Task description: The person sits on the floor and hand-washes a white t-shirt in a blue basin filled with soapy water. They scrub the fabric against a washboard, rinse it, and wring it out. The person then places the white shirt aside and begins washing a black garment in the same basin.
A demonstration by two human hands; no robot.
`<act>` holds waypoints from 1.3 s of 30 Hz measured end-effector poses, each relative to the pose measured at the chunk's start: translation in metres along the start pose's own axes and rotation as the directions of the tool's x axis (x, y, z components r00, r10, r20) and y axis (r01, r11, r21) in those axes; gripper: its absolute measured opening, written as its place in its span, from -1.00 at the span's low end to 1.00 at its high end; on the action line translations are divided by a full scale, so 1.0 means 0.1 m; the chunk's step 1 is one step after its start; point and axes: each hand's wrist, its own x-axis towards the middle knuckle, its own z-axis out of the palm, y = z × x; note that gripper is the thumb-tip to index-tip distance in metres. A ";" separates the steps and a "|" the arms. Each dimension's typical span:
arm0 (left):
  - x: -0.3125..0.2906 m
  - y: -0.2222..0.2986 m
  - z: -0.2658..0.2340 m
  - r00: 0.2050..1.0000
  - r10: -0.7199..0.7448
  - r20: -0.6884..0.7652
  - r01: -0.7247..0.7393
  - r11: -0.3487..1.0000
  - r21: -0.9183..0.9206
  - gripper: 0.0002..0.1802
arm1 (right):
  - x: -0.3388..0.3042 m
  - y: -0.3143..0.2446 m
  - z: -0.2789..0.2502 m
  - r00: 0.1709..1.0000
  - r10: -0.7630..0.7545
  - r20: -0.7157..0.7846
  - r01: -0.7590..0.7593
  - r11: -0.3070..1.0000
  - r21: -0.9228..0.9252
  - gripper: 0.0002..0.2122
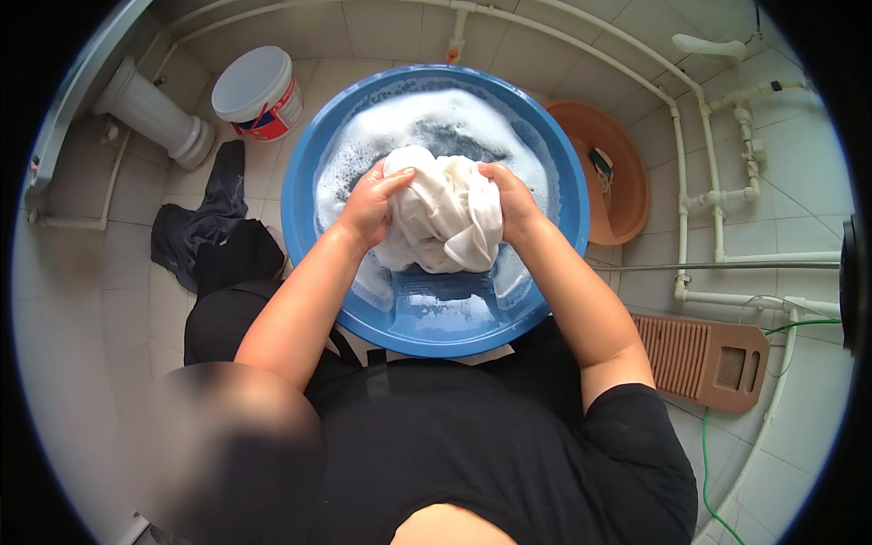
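Note:
A bunched white cloth [442, 218], wet and folded over itself, is held between my two hands above a round blue basin [300, 195]. My left hand [372, 204] grips its left side, thumb lying on top. On the opposite side my right hand [511, 202] clasps the bundle, with most of its fingers hidden behind the cloth. White suds [436, 113] float on the water around the far part of the basin. Close to me, the basin's built-in ridged washboard [440, 304] slopes up wet below the bundle. The cloth's exact kind does not show.
An orange-brown basin [627, 204] stands right of the blue one. A brown washboard [699, 361] lies at the right near a green hose [707, 454]. Left are a white bucket [254, 86], dark clothing [204, 213] and a white pedestal [154, 113]. Pale pipes [679, 182] run along the wall.

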 end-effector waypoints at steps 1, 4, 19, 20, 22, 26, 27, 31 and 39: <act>-0.06 -0.04 0.03 1.000 0.012 0.009 -0.012 1.000 -0.016 -0.59 | -0.15 -0.02 0.07 0.998 -0.040 0.046 0.041 0.999 -0.024 -0.79; -0.24 -0.13 0.15 0.999 0.034 0.038 -0.031 0.997 -0.068 -0.65 | -0.33 0.06 -0.03 0.994 -0.094 0.058 0.103 0.981 -0.162 -0.78; -0.37 -0.87 -0.13 0.957 0.291 0.016 -0.066 0.163 0.984 -0.44 | -0.58 0.71 -0.19 0.872 -0.413 0.263 0.148 -0.290 -0.946 -0.46; -0.33 -0.91 -0.15 0.936 0.351 0.031 -0.108 0.202 0.973 -0.49 | -0.49 0.70 -0.22 0.838 -0.428 0.338 0.220 -0.301 -0.928 -0.48; -0.21 -0.93 -0.18 0.902 0.421 0.096 -0.186 0.179 0.966 -0.56 | -0.33 0.69 -0.29 0.779 -0.467 0.419 0.285 -0.331 -0.899 -0.55; 0.16 -0.93 -0.38 0.835 0.449 0.317 -0.367 0.025 0.930 -0.66 | -0.05 0.64 -0.37 0.691 -0.553 0.466 0.323 -0.341 -0.883 -0.71; 0.25 -0.91 -0.44 0.843 0.411 0.348 -0.399 0.043 0.916 -0.66 | 0.04 0.64 -0.40 0.723 -0.547 0.423 0.308 -0.293 -0.905 -0.71; 0.41 -0.78 -0.45 0.866 0.387 0.317 -0.356 0.030 0.934 -0.64 | 0.26 0.42 -0.28 0.890 -0.445 0.097 0.108 -0.001 -0.994 -0.68; 0.61 -0.43 -0.54 0.938 0.339 0.078 -0.128 0.128 0.983 -0.61 | 0.77 0.18 -0.70 0.920 -0.233 -0.316 0.076 0.895 -0.440 -0.68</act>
